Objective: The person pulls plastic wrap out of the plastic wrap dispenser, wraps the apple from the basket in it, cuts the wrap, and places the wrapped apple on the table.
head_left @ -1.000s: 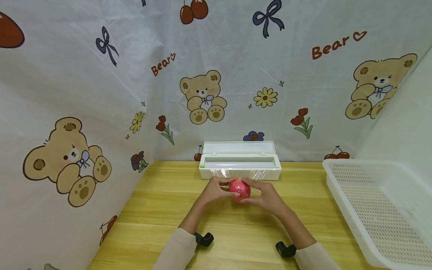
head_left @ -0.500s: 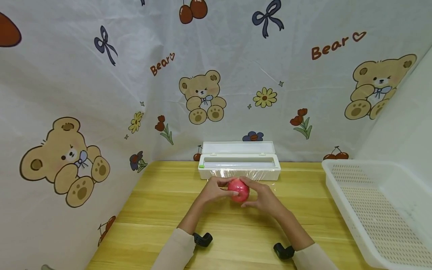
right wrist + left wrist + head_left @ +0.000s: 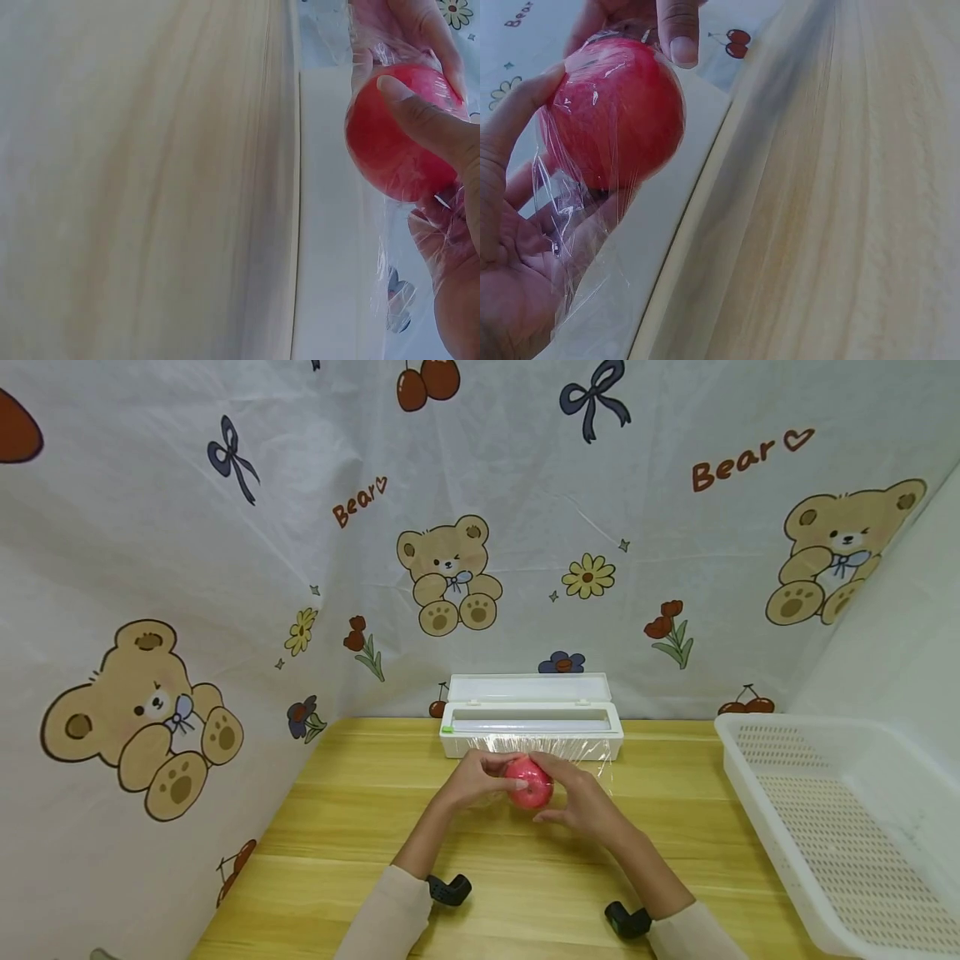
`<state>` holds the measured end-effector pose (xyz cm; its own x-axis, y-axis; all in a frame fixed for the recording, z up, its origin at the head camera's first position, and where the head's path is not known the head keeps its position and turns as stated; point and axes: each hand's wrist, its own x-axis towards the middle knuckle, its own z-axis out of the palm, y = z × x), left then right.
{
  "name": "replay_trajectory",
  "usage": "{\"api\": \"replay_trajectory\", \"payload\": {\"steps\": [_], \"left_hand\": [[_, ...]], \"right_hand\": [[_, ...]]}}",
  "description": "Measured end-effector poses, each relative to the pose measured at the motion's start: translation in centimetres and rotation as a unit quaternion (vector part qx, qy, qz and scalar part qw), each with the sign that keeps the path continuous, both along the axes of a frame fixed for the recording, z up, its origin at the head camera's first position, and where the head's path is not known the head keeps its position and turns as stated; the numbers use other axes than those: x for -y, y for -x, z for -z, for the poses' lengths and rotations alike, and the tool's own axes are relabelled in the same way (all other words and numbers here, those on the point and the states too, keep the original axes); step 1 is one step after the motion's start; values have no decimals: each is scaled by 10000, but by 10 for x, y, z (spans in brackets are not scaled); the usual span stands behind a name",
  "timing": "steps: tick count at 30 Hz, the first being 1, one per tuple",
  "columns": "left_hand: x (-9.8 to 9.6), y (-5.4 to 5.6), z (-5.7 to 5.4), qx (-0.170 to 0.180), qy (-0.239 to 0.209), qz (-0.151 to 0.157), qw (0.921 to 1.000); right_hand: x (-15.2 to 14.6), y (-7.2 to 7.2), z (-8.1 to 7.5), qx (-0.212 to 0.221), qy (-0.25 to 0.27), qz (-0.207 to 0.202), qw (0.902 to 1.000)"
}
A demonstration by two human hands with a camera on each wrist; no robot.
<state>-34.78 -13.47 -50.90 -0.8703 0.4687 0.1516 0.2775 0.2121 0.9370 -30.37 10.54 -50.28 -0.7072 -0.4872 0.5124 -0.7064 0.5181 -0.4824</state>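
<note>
A red apple (image 3: 531,791) is held up between both hands in front of the cling film box, its dimple turned towards the head camera. Clear cling film (image 3: 574,217) covers its surface and hangs in creases below it in the left wrist view. My left hand (image 3: 474,782) pinches the apple from the left, thumb on the near face and fingers behind. From the right, my right hand (image 3: 588,800) curves round it, fingers over the top. The right thumb (image 3: 431,124) lies across the apple in the right wrist view. Film also stretches back from the hands to the box.
The white cling film box (image 3: 452,746) stands with its lid (image 3: 531,688) raised, a roll (image 3: 532,725) inside. A white perforated basket (image 3: 757,818) is at the right. A bear-printed cloth (image 3: 525,485) hangs behind the wooden table (image 3: 360,827).
The apple has turned in the hands, its dimple now facing nearer. The right thumb has shifted slightly down and away from its front. More film shows spread to the right of the box's front.
</note>
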Motion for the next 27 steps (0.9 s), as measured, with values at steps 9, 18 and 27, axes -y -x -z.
{"api": "replay_trajectory", "payload": {"steps": [9, 18, 27], "left_hand": [[0, 1, -1, 237, -45, 66, 9997], [1, 0, 0, 447, -121, 17, 9989], [2, -1, -5, 606, -94, 44, 9981]], "right_hand": [[1, -2, -2, -138, -75, 75, 9998], [3, -1, -1, -241, 55, -48, 9997], [4, -1, -1, -309, 95, -37, 9995]]}}
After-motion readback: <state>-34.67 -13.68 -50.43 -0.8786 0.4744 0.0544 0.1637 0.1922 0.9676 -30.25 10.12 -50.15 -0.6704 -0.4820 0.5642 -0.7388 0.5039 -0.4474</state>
